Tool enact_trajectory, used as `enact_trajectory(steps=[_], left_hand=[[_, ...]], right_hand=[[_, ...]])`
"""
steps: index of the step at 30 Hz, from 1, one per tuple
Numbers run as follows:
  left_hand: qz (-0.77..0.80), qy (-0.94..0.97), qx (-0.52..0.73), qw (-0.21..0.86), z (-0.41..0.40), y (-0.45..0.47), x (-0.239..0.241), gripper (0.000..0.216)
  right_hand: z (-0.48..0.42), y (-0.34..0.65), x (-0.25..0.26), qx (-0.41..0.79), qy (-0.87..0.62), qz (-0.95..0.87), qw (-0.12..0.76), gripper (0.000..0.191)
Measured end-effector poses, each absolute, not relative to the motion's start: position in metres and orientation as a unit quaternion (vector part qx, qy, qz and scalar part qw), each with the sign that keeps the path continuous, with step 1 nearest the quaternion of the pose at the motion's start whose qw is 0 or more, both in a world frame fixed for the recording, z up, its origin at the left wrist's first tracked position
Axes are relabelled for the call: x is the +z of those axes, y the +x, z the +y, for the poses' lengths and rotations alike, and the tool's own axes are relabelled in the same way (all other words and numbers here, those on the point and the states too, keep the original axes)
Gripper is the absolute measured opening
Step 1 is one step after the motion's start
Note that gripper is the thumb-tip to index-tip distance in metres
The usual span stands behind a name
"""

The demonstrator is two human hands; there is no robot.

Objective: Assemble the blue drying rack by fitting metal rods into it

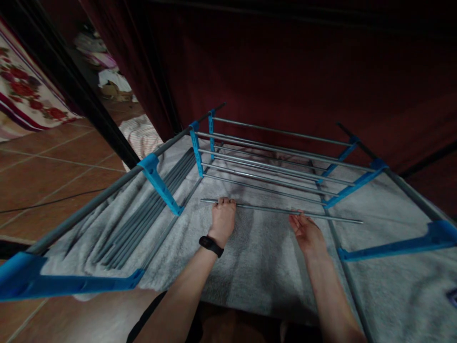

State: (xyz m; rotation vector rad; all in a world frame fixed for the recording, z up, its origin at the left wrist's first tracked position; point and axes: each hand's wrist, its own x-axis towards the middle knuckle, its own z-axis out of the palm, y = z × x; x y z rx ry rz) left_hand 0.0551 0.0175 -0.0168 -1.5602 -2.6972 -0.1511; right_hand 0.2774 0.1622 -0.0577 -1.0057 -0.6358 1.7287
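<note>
A loose grey metal rod [264, 208] lies across in front of me, level with the rack's lower rails. My left hand [223, 220], a black band on its wrist, is closed round the rod near its left end. My right hand [306, 232] is under the rod further right, palm up, fingers curled against it. The rod sits within a grey and blue drying rack [194, 146] whose fitted rods [274, 164] run side by side between blue brackets.
A pale grey towel [257, 257] covers the floor under the rack. Several spare rods [150, 209] lie bundled on it at left. Dark red curtains [285, 71] hang behind. Tiled floor [53, 166], a floral rug [24, 90] and scattered cloths lie to the left.
</note>
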Motion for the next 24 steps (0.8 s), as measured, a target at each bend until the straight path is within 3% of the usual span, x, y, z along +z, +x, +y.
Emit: enact_trajectory(steps=[24], left_hand=[[-0.819,-0.564,-0.074,0.071,0.024,0.074,-0.022,0.035]], right_hand=[[0.155,0.268,-0.078,0.737,-0.421,-0.245,0.468,0.010]])
